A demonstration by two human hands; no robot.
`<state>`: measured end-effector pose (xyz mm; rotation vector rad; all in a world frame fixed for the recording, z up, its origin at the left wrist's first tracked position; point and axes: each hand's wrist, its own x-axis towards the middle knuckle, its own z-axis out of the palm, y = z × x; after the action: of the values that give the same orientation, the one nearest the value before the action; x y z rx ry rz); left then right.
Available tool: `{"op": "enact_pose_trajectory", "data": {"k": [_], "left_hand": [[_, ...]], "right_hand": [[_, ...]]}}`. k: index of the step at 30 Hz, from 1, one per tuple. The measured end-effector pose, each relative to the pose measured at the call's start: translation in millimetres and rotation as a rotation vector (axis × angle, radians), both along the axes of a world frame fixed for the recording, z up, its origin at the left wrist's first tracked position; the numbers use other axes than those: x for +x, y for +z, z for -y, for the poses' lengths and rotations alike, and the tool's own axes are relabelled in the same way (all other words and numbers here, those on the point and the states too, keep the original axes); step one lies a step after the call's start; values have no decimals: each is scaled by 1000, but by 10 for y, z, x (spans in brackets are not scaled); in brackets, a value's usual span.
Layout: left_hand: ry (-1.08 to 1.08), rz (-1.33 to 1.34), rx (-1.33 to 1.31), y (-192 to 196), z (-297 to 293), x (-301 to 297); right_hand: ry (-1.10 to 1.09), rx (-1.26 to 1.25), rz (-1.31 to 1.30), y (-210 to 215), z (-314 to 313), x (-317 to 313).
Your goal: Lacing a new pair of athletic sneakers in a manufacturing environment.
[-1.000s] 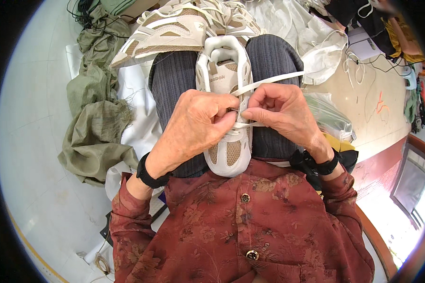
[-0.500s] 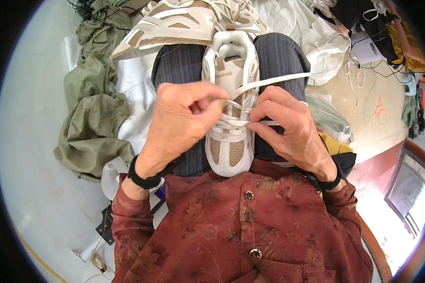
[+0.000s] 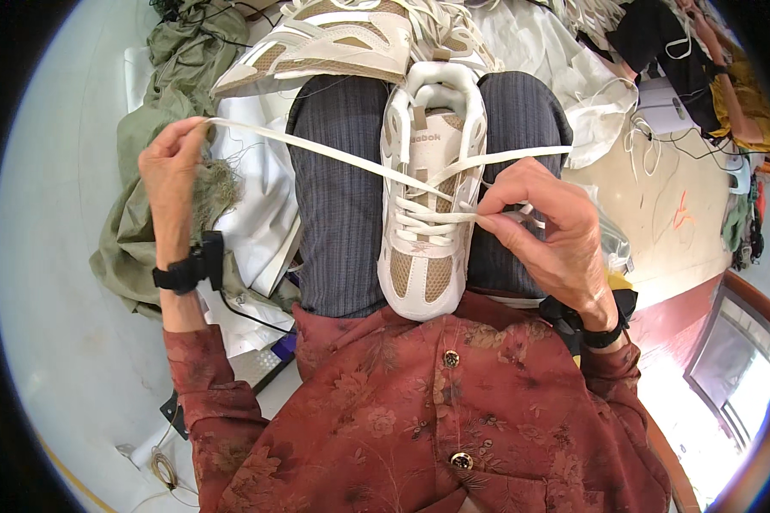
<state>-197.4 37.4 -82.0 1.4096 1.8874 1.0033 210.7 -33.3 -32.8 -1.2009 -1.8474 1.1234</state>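
I see the white and tan sneaker (image 3: 428,197) lying on the lap, between the hands, its toe toward the body. My left hand (image 3: 173,171) is out to the side, fingers closed on one end of the flat white shoelace (image 3: 316,152), which runs taut from it across the dark trouser leg to the eyelets. My right hand (image 3: 549,224) sits just beside the sneaker's right edge, fingertips pinched on the lace where it crosses the tongue; another stretch of lace passes above this hand. Beyond the left hand an olive green cloth (image 3: 145,111) lies crumpled on the floor. A second matching sneaker (image 3: 334,43) lies past the knees.
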Motion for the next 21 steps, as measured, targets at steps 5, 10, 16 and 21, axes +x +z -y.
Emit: {"op": "enact_pose_trajectory", "data": {"k": [5, 10, 16, 21], "left_hand": [[162, -96, -22, -4, 42, -787], [310, -239, -33, -40, 280, -1593], [396, -236, -20, 16, 570, -2292], [516, -512, 32, 181, 1014, -3127]], "right_hand": [[26, -16, -86, 17, -29, 18], [82, -122, -143, 40, -42, -15], [144, -93, -83, 3, -83, -23], [148, -116, -68, -17, -106, -44]]}}
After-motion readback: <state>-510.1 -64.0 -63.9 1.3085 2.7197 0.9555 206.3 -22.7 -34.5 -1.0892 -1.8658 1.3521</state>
